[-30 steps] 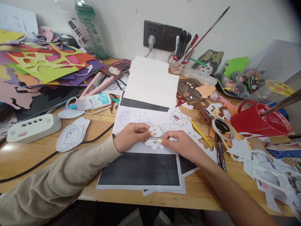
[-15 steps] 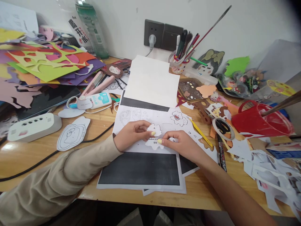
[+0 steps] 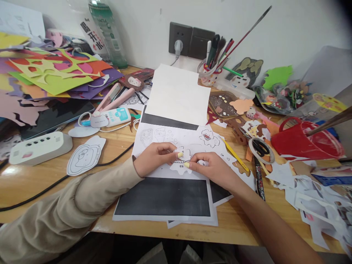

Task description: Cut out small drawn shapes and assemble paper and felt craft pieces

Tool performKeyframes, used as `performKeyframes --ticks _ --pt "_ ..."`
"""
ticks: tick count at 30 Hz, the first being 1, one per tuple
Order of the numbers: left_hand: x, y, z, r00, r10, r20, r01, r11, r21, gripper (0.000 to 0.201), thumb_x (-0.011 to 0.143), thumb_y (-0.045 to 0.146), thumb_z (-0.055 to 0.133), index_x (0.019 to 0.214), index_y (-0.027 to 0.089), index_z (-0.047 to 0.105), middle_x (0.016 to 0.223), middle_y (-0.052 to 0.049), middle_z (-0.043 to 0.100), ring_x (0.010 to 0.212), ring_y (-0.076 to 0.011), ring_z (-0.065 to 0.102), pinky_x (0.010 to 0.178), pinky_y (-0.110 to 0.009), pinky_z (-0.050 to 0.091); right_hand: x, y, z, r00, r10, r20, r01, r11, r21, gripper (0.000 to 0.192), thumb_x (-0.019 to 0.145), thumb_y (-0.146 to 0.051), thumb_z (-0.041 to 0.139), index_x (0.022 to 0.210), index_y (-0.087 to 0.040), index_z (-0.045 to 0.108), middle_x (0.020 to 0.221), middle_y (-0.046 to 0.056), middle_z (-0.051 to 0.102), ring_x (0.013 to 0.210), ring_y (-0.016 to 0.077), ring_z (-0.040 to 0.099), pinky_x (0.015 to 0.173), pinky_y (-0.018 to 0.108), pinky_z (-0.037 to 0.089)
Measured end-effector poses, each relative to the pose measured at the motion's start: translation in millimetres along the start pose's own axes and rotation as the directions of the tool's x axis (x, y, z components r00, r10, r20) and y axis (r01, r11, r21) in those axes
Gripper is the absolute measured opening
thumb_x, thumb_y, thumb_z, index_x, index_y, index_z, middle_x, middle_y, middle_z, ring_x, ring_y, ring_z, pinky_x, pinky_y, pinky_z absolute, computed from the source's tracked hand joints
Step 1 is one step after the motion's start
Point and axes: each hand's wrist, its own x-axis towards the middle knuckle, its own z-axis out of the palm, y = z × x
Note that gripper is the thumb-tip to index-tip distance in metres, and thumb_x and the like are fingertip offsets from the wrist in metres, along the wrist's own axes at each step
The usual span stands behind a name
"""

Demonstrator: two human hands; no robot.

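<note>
The left hand (image 3: 154, 158) and right hand (image 3: 213, 167) pinch a wavy-edged paper cutout (image 3: 179, 167) toward the front edge of the wooden table (image 3: 137, 229).

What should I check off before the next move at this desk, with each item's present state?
1. Left hand on the paper cutout: ok, thumb over its upper part.
2. Right hand on the cutout: ok, thumb at its lower right side.
3. Cutout in one piece: cannot tell; the hands cover parts of it.
4. Blank white sheet out of the way: ok, it lies beyond both hands.
5. Yellow tool within easy reach: probably ok, lying just right of the right hand.
6. Green bottle away from the work: ok, at the back left by the wall.
</note>
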Motion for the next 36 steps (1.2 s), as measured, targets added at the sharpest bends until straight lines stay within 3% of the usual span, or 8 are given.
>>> performKeyframes --ticks 17,25,36 --pt "-1.4 2.0 2.3 1.000 0.019 -0.017 -0.018 0.995 0.098 0.025 0.070 0.037 0.053 0.069 0.012 0.056 0.054 0.003 0.045 0.054 -0.0067 0.041 0.055 -0.018 0.032 0.0 -2.7 -0.8 1.000 -0.005 -0.016 0.005 1.000 0.008 0.019 0.073 -0.032 0.046 0.063 -0.018 0.054 0.066 -0.002 0.055 0.062 0.0113 0.047 0.060 0.023 0.033" --pt "-1.0 1.6 3.2 1.000 -0.013 -0.006 0.013 1.000 -0.015 0.019 0.067 0.030 0.058 0.073 0.012 0.056 0.068 0.001 0.053 0.061 -0.0060 0.045 0.057 -0.016 0.034 0.2 -1.0 -0.5 1.000 -0.010 -0.028 0.011 1.000 0.023 0.018 0.074 -0.032 0.046 0.063 -0.018 0.052 0.064 -0.003 0.053 0.062 0.0105 0.046 0.060 0.022 0.032" --pt "0.0 0.0 3.6 1.000 -0.004 -0.012 0.004 1.000 0.010 0.020 0.068 0.031 0.057 0.075 0.012 0.055 0.066 0.001 0.051 0.058 -0.0054 0.042 0.055 -0.016 0.034 -0.6 -0.4 0.5 0.999 -0.022 -0.033 0.023 0.999 0.038 0.018 0.074 -0.032 0.047 0.064 -0.018 0.054 0.066 -0.003 0.055 0.063 0.0100 0.047 0.060 0.021 0.032"
